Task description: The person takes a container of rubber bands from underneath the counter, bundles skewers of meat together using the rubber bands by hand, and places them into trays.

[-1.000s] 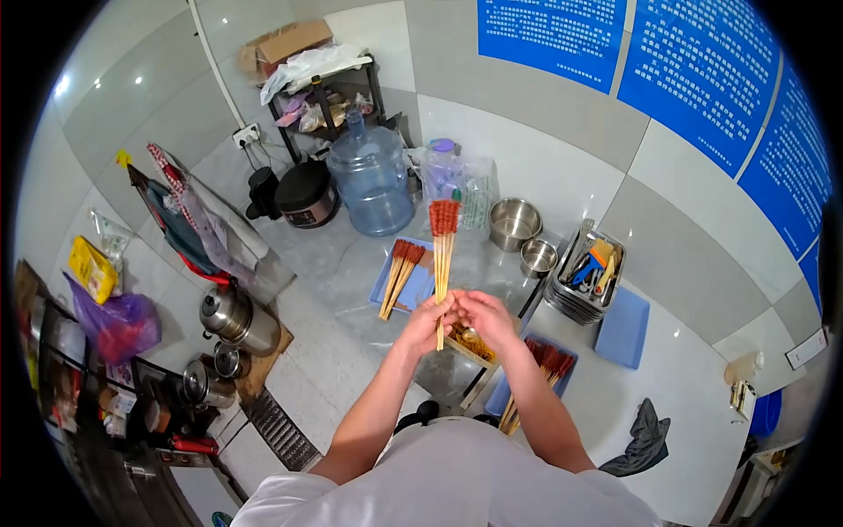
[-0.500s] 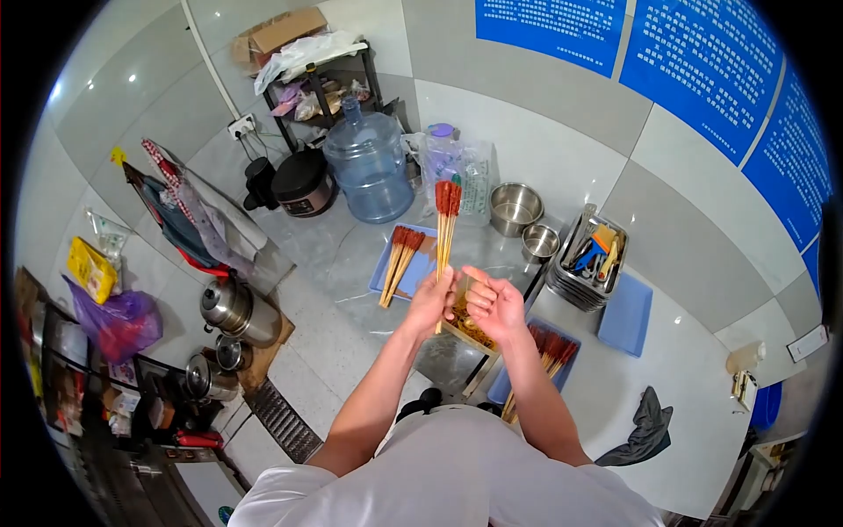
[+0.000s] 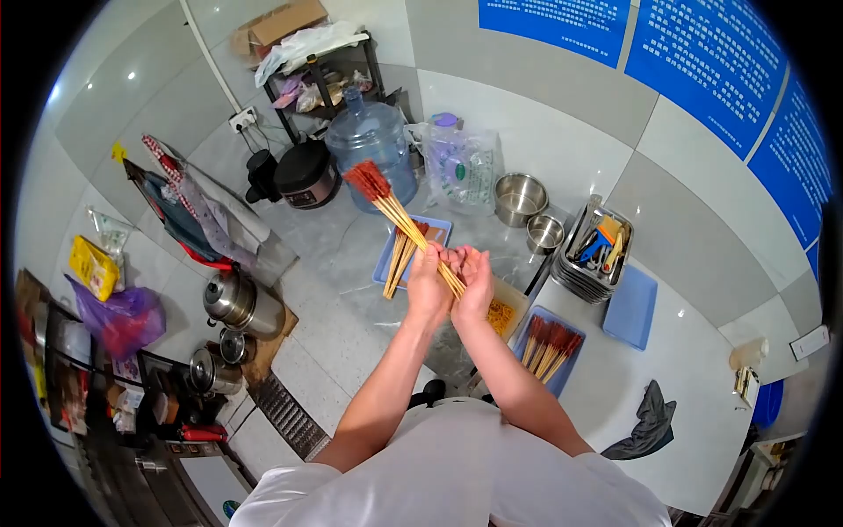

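Wall posters (image 3: 716, 75) carry Chinese text (image 3: 702, 48) while the left hand (image 3: 428, 285) holds skewers (image 3: 395, 207).

Pale grey-white, short-sleeved cloth shirt (image 3: 457, 474), with a bare left hand (image 3: 428, 294) and a bare right hand (image 3: 475, 285).
The shirt fills six o'clock, plain across the visible front; its loose left sleeve (image 3: 290, 496) lies toward seven o'clock, its right sleeve (image 3: 619, 487) toward five. Just past the shirt's edge shows a dark, rounded shoe tip (image 3: 433, 389).
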Motion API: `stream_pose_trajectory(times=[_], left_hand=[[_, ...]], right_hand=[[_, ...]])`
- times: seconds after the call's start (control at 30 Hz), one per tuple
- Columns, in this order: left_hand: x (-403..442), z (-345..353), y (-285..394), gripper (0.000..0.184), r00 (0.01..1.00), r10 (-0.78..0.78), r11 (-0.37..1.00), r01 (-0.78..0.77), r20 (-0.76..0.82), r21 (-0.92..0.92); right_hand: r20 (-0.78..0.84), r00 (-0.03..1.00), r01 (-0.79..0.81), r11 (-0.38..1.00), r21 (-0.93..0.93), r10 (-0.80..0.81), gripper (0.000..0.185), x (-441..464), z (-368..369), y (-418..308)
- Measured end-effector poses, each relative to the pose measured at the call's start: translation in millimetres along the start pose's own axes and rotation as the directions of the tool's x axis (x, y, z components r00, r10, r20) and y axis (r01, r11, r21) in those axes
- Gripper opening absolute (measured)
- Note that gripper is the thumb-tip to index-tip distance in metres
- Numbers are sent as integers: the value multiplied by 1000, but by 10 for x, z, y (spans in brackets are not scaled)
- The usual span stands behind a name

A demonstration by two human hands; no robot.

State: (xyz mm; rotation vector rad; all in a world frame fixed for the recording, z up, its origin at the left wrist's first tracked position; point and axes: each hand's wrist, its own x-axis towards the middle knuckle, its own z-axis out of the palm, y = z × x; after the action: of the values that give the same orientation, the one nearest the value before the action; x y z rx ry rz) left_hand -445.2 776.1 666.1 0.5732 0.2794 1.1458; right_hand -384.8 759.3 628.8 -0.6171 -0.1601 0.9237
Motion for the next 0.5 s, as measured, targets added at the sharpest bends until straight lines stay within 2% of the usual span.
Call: stream_pose_trajectory(times=[0.1, 0.13, 0.17, 0.23, 0.3, 0.37, 0.4, 0.43, 0.47, 0.5], left_hand=[[45, -115, 200, 17, 996, -40, 998, 36, 75, 57], [31, -88, 329, 19, 992, -121, 933, 104, 27, 345], [19, -86, 415, 21, 981, -190, 781, 179, -46, 598], [32, -172, 455, 22, 979, -201, 778, 177, -29, 603], [48, -252, 484, 20, 980, -199, 703, 163, -28, 692], [58, -297, 456, 20, 987, -161, 726, 138, -29, 673], [55, -265, 463, 20, 996, -82, 741, 91, -44, 665], [53, -252, 473, 20, 998, -5, 752, 43, -60, 658], [86, -276, 482, 20, 998, -5, 751, 44, -61, 658], [145, -310, 489, 20, 998, 33, 756, 13, -57, 654]], right_hand=[[-7, 998, -55, 998, -22, 55, 48, 0, 72, -183], [-3, 996, -90, 996, 20, 90, 48, 43, 57, -199], [-3, 995, -99, 995, 18, 99, 48, 67, 35, -195], [76, 991, -106, 994, -40, 108, 48, 85, 30, -227], [64, 991, -115, 992, -54, 118, 47, 100, 20, -257], [113, 983, -139, 988, -67, 146, 50, 136, 1, -303], [111, 983, -139, 988, -65, 146, 50, 131, -21, -348], [191, 962, -185, 979, -83, 197, 52, 108, -60, -402], [271, 930, -227, 968, -107, 248, 55, 83, -85, -442], [272, 929, -228, 968, -109, 249, 55, 28, -100, -477]])
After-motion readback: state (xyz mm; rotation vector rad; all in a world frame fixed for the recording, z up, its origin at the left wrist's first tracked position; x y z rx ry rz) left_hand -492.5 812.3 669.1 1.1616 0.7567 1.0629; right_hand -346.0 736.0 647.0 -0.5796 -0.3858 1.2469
